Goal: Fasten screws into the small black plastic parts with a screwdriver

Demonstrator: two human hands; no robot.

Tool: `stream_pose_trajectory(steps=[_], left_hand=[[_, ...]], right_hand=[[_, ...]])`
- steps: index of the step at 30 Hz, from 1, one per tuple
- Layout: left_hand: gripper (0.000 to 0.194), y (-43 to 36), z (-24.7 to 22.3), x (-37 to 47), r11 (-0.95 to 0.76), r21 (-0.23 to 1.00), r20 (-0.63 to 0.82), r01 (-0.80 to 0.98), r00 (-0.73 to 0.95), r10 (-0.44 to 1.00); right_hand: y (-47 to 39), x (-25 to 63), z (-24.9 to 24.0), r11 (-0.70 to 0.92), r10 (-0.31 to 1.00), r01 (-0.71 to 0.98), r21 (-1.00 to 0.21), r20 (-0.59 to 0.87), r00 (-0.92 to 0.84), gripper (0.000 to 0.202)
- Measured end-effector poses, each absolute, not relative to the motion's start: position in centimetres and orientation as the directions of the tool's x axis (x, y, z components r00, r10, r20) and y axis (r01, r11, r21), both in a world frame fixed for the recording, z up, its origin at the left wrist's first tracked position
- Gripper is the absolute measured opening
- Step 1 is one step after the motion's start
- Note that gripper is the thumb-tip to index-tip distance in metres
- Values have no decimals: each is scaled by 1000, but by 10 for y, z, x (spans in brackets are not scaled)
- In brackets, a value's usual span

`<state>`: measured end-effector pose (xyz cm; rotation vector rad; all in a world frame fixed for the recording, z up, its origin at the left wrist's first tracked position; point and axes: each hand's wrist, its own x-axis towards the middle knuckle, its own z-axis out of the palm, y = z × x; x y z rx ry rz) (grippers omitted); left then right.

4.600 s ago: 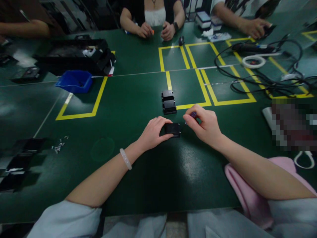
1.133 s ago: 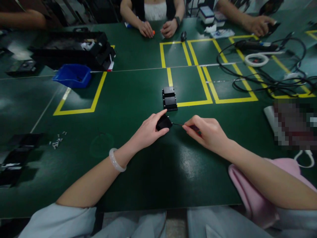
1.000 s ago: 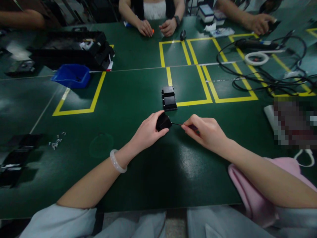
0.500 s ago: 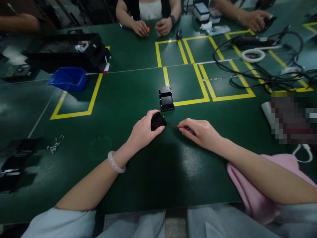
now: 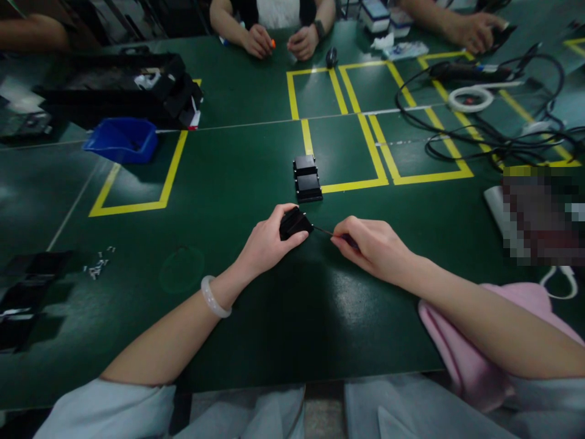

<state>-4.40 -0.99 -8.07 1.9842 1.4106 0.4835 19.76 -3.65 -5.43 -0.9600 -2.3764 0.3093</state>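
Near the middle of the green table, my left hand (image 5: 269,241) is closed around a small black part (image 5: 295,224). My right hand (image 5: 372,247) pinches the handle of a thin screwdriver (image 5: 350,239), whose shaft points left with its tip at the right end of the black part. Just beyond my left hand lies a black block (image 5: 308,178) with small screws along its sides. Loose silvery screws (image 5: 97,264) are scattered to the left. Several dark parts (image 5: 27,286) sit at the left edge.
A blue bin (image 5: 123,140) stands before black trays (image 5: 114,85) at the back left. Black cables (image 5: 484,143) and a white tape ring (image 5: 470,99) lie at the right, a pink cloth (image 5: 470,347) under my right forearm. Across the table are other people's hands (image 5: 304,42).
The black part has turned slightly and shifted a little right in my left hand. My right hand and the screwdriver have also moved slightly right. The view has shifted a little.
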Motion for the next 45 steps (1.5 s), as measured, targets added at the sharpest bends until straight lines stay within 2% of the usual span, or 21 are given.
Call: stream_pose_trajectory(steps=[9, 16, 21, 25, 29, 34, 41, 45], left_hand=[[61, -6, -81, -47, -238, 709, -78, 664, 409, 909], [62, -8, -79, -44, -239, 672, -82, 701, 392, 916], [61, -5, -80, -47, -240, 700, -84, 673, 411, 908], [63, -3, -80, -49, -251, 695, -89, 674, 426, 900], [62, -3, -79, -48, -243, 704, -95, 668, 428, 899], [61, -4, -79, -47, -249, 708, -81, 661, 426, 901], [60, -2, -79, -46, -245, 677, -73, 694, 394, 916], [60, -1, -79, -47, -256, 668, -64, 699, 396, 916]], right_hand=[[-29, 204, -48, 815, 578, 504, -287, 333, -745, 20], [-33, 204, -51, 686, 725, 665, -296, 349, -594, 22], [-34, 203, -47, 746, 665, 589, -310, 324, -673, 17], [-31, 205, -42, 802, 598, 533, -270, 332, -730, 16], [-30, 205, -45, 759, 651, 588, -279, 342, -678, 14], [-34, 202, -53, 715, 692, 657, -240, 378, -615, 20], [-33, 201, -51, 774, 632, 565, -285, 320, -705, 18], [-31, 203, -55, 760, 648, 564, -322, 317, -693, 20]])
